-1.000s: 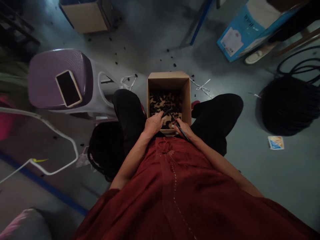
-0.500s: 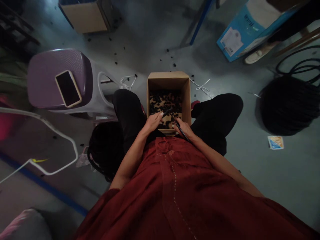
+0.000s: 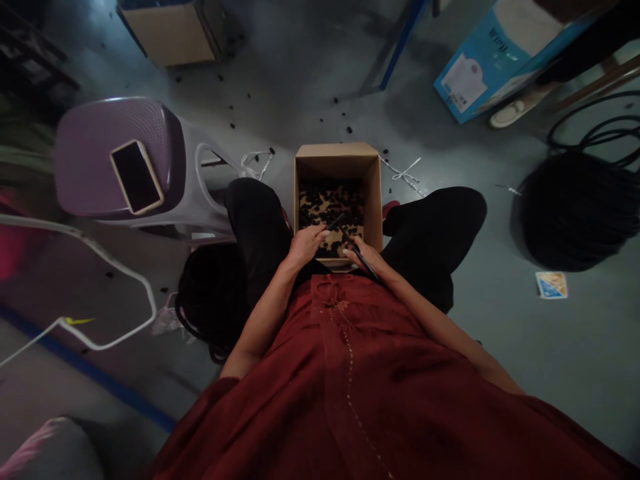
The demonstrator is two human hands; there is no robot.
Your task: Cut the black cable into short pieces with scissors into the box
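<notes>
Clamping left fingers (image 3: 317, 235) on a black strip (image 3: 335, 222) and right fingers (image 3: 363, 247) on a dark tool (image 3: 369, 268) over the cardboard box (image 3: 373, 193).

Runs plain brown on the open box (image 3: 373, 193) near twelve o'clock, speckled black with small pieces (image 3: 330, 186). Turns deep red at six on the shirt (image 3: 410, 353), with a pale dotted line (image 3: 351, 360) down the front. Shows purple on the stool top (image 3: 90, 137) between nine and ten, bright blue and white on the carton (image 3: 495, 73) at two.
</notes>
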